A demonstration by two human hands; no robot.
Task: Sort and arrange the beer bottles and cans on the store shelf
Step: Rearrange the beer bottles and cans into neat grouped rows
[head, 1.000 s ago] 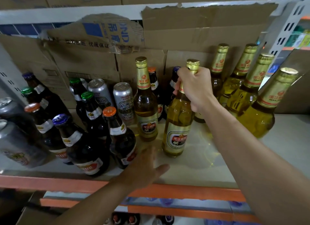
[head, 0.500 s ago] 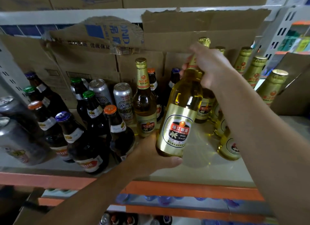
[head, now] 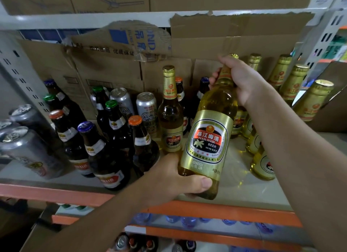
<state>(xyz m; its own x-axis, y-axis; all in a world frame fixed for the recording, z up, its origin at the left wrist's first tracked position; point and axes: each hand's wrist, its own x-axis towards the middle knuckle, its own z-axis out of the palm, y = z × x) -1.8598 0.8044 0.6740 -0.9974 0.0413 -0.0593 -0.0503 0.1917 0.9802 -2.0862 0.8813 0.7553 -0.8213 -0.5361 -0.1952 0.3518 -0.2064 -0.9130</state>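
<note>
- The right hand (head: 242,78) is wrapping its fingers tight around the neck of the gold-labelled beer bottle (head: 206,139).
- The left hand (head: 174,178) is cupping the bottle's base, thumb pressing across the glass.
- The bottle is tilting above the front edge of the shelf (head: 244,193), lifted clear.
- Dark bottles (head: 105,157) are standing toward the shelf's left end.

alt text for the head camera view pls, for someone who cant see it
Two bare hands hold a gold-labelled Pearl River beer bottle tilted above a store shelf: the right hand grips its neck, the left hand cups its base. Dark bottles and silver cans stand to the left, more gold bottles to the right, cardboard boxes behind.
</note>
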